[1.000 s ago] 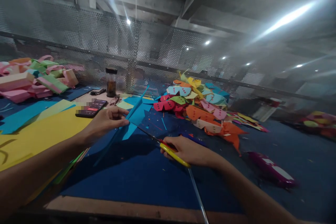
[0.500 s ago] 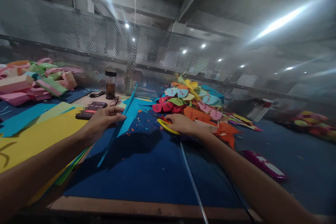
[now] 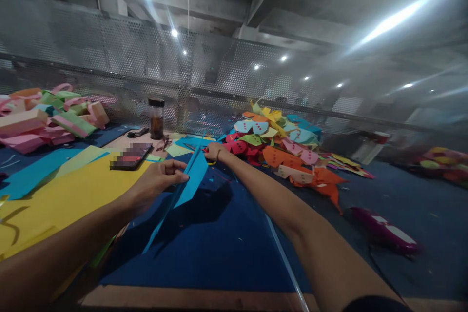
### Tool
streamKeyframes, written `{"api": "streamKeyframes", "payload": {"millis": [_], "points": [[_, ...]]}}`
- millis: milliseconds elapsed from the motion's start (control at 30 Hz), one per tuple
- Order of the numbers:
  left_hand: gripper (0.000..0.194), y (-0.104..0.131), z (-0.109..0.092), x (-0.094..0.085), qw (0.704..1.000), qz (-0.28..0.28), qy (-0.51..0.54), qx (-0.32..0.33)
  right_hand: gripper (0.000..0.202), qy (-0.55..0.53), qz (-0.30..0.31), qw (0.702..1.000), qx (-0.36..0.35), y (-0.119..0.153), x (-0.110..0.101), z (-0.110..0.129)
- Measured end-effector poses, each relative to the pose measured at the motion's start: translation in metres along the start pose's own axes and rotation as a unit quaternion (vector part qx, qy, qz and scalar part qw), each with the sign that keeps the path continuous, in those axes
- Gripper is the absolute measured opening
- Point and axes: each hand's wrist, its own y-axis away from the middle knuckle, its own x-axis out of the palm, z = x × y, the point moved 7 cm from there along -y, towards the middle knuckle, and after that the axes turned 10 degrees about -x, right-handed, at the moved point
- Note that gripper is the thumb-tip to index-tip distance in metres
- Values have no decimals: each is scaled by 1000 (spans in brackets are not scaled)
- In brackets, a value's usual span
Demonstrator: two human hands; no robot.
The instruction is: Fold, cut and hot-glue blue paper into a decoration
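Note:
My left hand [image 3: 166,178] pinches a folded sheet of bright blue paper [image 3: 193,180] between thumb and fingers, holding it tilted above the blue mat. My right hand [image 3: 212,151] is stretched far forward, its fingers closed near the paper's far end. Grey, pointed scissors blades [image 3: 190,146] show just left of those fingers, partly behind the paper. The yellow scissors handle is hidden from view. Around the right hand lie more blue paper and small coloured scraps.
Colourful cut-paper shapes [image 3: 278,131] are heaped right of centre. Yellow sheets [image 3: 80,190], a phone [image 3: 135,156] and a lidded jar [image 3: 156,119] are on the left. Folded paper strips [image 3: 44,119] pile behind them. A purple device [image 3: 385,231] lies right; a clear rod [image 3: 285,261] crosses the front edge.
My right hand has moved forward and left, to the far end of the blue paper. My left hand has shifted slightly right and nearer, turning the paper so more of its face shows.

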Motion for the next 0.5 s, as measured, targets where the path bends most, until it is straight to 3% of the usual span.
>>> {"api": "streamKeyframes", "payload": {"millis": [133,300,400,500], "points": [[44,1,2,5,1000,15,1,-12,28,-20,-92,995,-33,27,-16,-5],[40,3,8,12,999,31,-6,-19,21,-64,-211,972,-79,105,-36,-4],[40,5,14,22,998,59,0,-28,11,-148,-311,917,-199,161,-45,16],[39,8,18,32,996,86,1,-38,9,-113,-302,899,-296,200,-39,41]]}}
